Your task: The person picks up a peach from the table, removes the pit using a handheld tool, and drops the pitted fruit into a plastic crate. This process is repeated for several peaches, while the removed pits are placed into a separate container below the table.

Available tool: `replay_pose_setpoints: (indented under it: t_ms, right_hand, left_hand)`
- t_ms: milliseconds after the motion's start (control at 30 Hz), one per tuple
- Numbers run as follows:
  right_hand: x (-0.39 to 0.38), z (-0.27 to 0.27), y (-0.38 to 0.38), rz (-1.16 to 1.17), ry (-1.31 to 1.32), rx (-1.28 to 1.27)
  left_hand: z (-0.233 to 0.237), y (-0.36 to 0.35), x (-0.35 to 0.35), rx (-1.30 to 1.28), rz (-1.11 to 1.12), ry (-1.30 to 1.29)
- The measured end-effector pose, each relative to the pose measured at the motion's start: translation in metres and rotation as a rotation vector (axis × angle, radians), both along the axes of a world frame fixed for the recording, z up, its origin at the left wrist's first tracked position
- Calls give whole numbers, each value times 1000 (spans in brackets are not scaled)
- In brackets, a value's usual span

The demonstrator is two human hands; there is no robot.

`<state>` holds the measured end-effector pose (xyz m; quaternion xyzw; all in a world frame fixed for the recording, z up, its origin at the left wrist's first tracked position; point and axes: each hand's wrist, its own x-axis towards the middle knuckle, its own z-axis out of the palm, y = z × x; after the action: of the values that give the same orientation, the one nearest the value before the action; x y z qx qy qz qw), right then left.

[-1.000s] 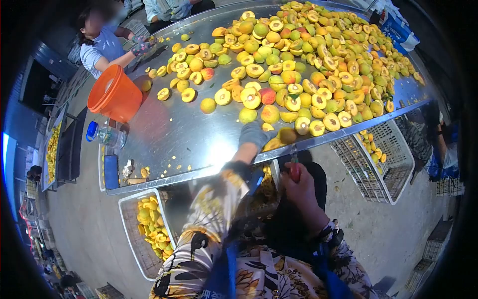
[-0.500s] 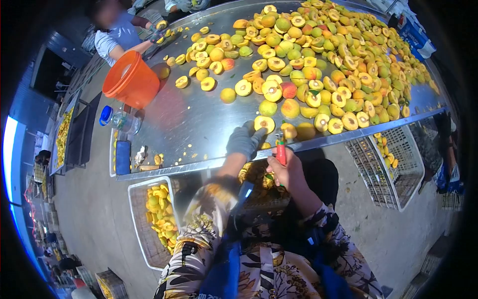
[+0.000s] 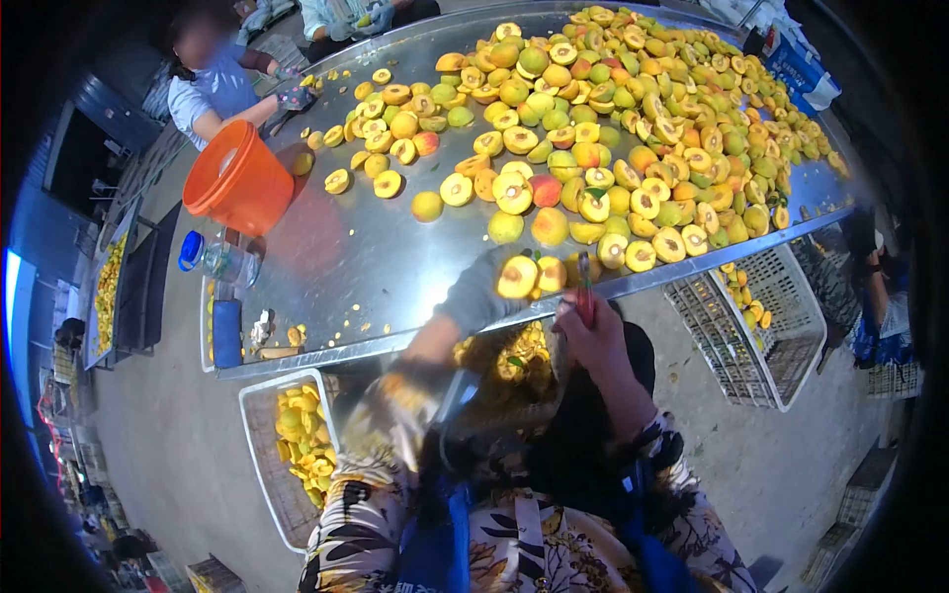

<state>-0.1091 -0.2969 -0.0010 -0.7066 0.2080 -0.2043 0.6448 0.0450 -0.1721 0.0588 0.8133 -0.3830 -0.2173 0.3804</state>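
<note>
My left hand [image 3: 481, 293], in a grey glove, is smeared by motion over the table's near edge. Just right of it a halved peach [image 3: 517, 277] lies cut side up, with another peach half [image 3: 551, 274] beside it. My bare right hand [image 3: 596, 338] is closed around the red handle of a small pitting tool [image 3: 584, 295], held upright at the table edge. Whole and halved peaches [image 3: 633, 119] are heaped across the metal table [image 3: 395, 262], many halves showing a pit or its hollow.
An orange bucket [image 3: 237, 183] and a blue-capped clear bottle [image 3: 222, 261] stand at the left. Below the table edge are a crate of peach pieces [image 3: 318, 395] and, at right, a white crate [image 3: 751, 336]. A person [image 3: 213, 94] works across the table.
My left hand has pulled back from the peach half, toward me and left. My right hand still grips the tool, now more upright. The whole view has shifted slightly.
</note>
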Motion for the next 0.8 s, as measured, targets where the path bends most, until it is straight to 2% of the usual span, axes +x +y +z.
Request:
replay_pose_setpoints:
  t_ms: [33, 67, 133, 167, 233, 267, 300, 333, 367, 433, 467, 533, 600, 700, 800]
  right_hand:
    - [9, 2, -1, 61, -80, 161]
    - [16, 5, 0, 125, -162, 319]
    - [26, 44, 16, 238, 136, 248]
    - [30, 56, 24, 297, 280, 209]
    - [34, 45, 40, 376, -1, 50]
    - [34, 50, 54, 328, 42, 317]
    - [35, 58, 68, 275, 89, 582]
    - [37, 49, 81, 233, 57, 697]
    - [38, 47, 96, 172, 72, 702]
    - [39, 47, 123, 46, 102, 710]
    - [39, 36, 132, 103, 107, 644]
    - [36, 20, 137, 232, 201, 248]
    - [28, 22, 138, 233, 99, -190]
    - [15, 45, 131, 387, 256, -50]
    - [11, 62, 133, 492, 461, -235]
  left_hand:
    - [8, 13, -10, -130, -67, 21]
    - [19, 23, -18, -150, -122, 24]
    - [34, 42, -29, -193, -224, 18]
    - [29, 53, -30, -251, -162, 72]
    - [13, 76, -31, -366, -39, 176]
    - [7, 82, -35, -589, 31, 344]
    - [7, 89, -40, -645, 78, 477]
    - [6, 96, -45, -701, 127, 611]
    - [4, 100, -51, -758, 176, 746]
    - [-8, 99, -55, -893, 456, 811]
    - [-17, 103, -54, -951, 592, 887]
    - [-38, 109, -44, -1102, 869, 1020]
    - [-43, 117, -41, -1184, 940, 1022]
    - [-41, 119, -44, -1180, 960, 958]
    - [-42, 114, -45, -1158, 923, 907]
